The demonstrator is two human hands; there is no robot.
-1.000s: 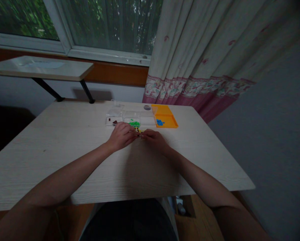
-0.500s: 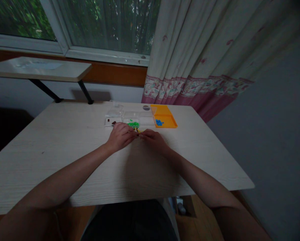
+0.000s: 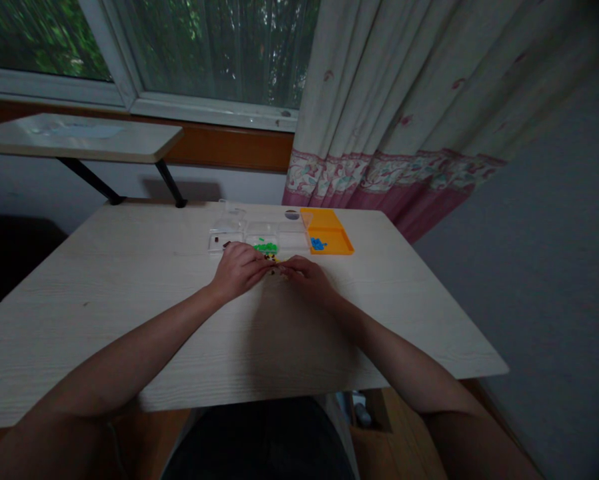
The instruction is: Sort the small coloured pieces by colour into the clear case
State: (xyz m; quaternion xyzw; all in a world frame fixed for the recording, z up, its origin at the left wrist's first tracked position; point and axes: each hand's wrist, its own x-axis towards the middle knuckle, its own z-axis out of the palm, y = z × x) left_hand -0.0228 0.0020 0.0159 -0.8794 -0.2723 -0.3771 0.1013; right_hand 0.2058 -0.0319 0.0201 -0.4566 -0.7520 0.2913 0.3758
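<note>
My left hand (image 3: 239, 268) and my right hand (image 3: 304, 276) rest on the pale wooden table (image 3: 129, 293), fingertips meeting over a tiny dark and yellow piece (image 3: 275, 269) that I cannot make out. Both hands are curled in a pinch. Just beyond them lies a clear compartment box (image 3: 259, 235) with green bits (image 3: 265, 247) and dark bits (image 3: 225, 245). An orange tray (image 3: 329, 235) with blue bits (image 3: 318, 244) sits to the right of the box.
A small side table (image 3: 79, 137) on black legs stands at the back left under the window (image 3: 189, 47). A patterned curtain (image 3: 404, 113) hangs at the back right. The table's right edge drops to a grey floor.
Both hands stay pinched together at the same spot; only the view has shifted slightly.
</note>
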